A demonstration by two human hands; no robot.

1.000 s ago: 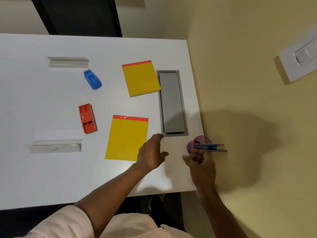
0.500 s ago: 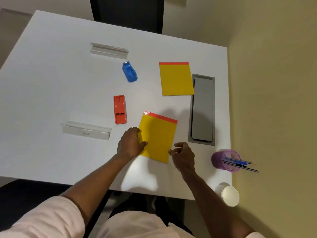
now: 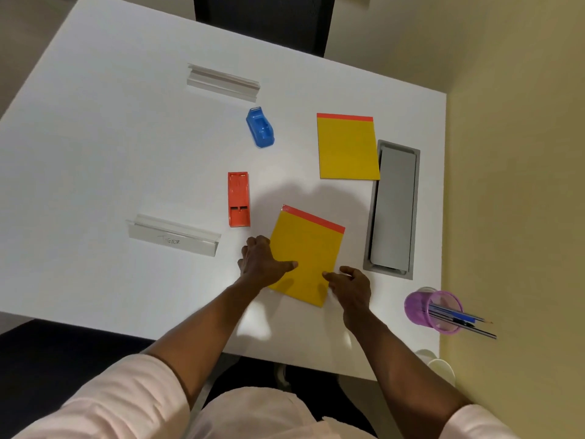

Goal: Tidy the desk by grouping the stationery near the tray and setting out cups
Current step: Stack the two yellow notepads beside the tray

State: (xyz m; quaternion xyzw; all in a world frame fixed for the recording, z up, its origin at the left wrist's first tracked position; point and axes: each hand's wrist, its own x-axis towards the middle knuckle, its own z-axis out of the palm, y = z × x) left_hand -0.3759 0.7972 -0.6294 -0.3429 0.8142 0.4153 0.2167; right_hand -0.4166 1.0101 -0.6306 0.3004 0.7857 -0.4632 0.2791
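On the white desk (image 3: 95,153), both of my hands hold the near yellow notepad (image 3: 308,248), which has a red top strip and lies tilted. My left hand (image 3: 262,261) grips its left edge with the thumb on top. At its lower right corner, my right hand (image 3: 351,286) pinches the edge. A second yellow notepad (image 3: 348,147) lies beside the grey tray (image 3: 399,146) set into the desk. A purple cup (image 3: 421,307) with pens (image 3: 459,320) stands at the near right corner. A white paper cup (image 3: 438,364) shows just past the desk's near right edge.
A blue stapler-like item (image 3: 260,126) and a red flat case (image 3: 239,199) lie mid-desk. Two clear name holders (image 3: 173,236) (image 3: 223,82) sit further left. A dark chair (image 3: 262,20) stands at the far side. A yellow wall (image 3: 512,185) borders the right.
My right hand left the purple cup and joined my left hand on the near notepad. The pad has turned clockwise and slid slightly toward the tray.
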